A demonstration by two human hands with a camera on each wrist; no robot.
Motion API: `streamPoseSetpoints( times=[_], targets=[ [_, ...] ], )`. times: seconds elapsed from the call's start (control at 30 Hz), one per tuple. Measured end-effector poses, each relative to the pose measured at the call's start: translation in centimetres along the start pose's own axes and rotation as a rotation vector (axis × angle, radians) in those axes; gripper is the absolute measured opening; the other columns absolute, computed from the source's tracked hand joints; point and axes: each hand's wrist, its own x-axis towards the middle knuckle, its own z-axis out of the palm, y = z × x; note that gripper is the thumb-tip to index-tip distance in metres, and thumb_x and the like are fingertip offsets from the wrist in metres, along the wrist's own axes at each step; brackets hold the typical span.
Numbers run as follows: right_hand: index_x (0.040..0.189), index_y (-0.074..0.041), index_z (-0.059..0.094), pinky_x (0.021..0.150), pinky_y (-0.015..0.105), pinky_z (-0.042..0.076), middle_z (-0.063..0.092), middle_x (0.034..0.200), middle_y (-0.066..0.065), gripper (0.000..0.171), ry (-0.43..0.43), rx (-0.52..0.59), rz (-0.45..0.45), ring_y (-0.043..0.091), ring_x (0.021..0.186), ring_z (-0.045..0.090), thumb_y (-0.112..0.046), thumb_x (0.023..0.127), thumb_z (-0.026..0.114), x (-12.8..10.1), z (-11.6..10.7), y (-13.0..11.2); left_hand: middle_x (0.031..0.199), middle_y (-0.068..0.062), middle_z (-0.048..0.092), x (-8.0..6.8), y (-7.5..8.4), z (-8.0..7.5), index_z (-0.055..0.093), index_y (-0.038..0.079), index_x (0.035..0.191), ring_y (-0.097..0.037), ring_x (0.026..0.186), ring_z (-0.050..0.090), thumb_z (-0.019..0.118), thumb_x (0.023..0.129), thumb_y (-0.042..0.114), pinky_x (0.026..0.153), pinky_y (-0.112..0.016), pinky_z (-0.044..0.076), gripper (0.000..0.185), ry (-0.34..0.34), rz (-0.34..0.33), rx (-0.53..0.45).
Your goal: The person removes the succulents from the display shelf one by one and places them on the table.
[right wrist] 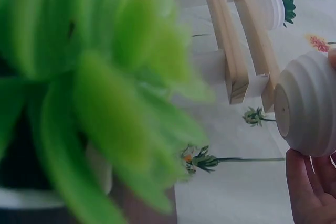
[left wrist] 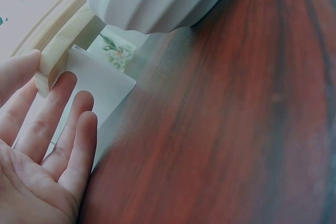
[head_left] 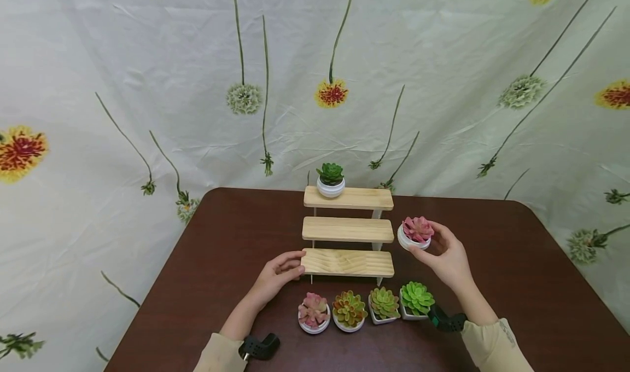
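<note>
A three-step wooden stand (head_left: pixel 347 230) sits mid-table, its steps also edge-on in the right wrist view (right wrist: pixel 224 35). A green succulent in a white pot (head_left: pixel 330 179) stands on the top step. My right hand (head_left: pixel 445 257) holds a pink succulent in a ribbed white pot (head_left: pixel 415 233) in the air beside the stand's right end; its pot (right wrist: pixel 307 111) fills the right wrist view's edge. My left hand (head_left: pixel 279 273) rests with straight fingers (left wrist: pixel 50 124) against the left end of the bottom step (left wrist: pixel 58 38).
A row of potted succulents lines the table's near side: pink (head_left: pixel 313 312), orange-green (head_left: pixel 349 309), pale green (head_left: pixel 384 304), bright green (head_left: pixel 416 300). The brown table (head_left: pixel 517 284) backs onto a flowered cloth (head_left: pixel 147 87).
</note>
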Motion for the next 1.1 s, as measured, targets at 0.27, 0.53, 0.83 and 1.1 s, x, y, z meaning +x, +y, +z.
streamPoseSetpoints(
  times=[0.27,0.53,0.83,1.1],
  targets=[
    [0.131,0.001,0.046,0.083,0.034,0.051,0.052,0.129,0.022,0.065,-0.022,-0.011,0.049,0.036,0.114,0.054,-0.018,0.078,0.078,-0.6,-0.2,1.6,0.115,-0.023,0.060,0.2,-1.3,-0.2,0.053,-0.001,0.129,-0.011,0.095,0.061,0.063,0.091,0.011,0.080,-0.029,0.051,0.041,0.012,0.000,0.010],
    [0.133,0.002,0.045,0.083,0.030,0.051,0.050,0.130,0.023,0.066,-0.046,-0.002,0.077,0.038,0.115,0.053,-0.017,0.079,0.077,-1.4,-0.2,2.6,0.114,-0.024,0.060,0.0,-0.4,-0.1,0.053,-0.003,0.128,-0.010,0.094,0.061,0.062,0.091,0.010,0.079,-0.029,0.051,0.040,0.008,-0.002,0.009],
    [0.133,0.003,0.045,0.076,0.013,0.046,0.051,0.129,0.025,0.065,-0.048,0.012,0.099,0.038,0.113,0.053,-0.016,0.079,0.077,-1.8,0.2,4.1,0.114,-0.026,0.059,-0.4,1.6,0.4,0.052,-0.006,0.127,-0.008,0.092,0.061,0.060,0.091,0.005,0.078,-0.028,0.051,0.039,0.005,-0.025,0.002],
    [0.132,0.004,0.044,0.074,0.010,0.044,0.051,0.128,0.027,0.064,-0.055,0.025,0.131,0.039,0.112,0.053,-0.015,0.080,0.076,-1.9,0.5,5.3,0.116,-0.026,0.058,-0.4,1.6,0.3,0.051,-0.007,0.127,-0.007,0.092,0.061,0.060,0.091,0.004,0.078,-0.028,0.051,0.039,0.007,-0.030,-0.005]
  ],
)
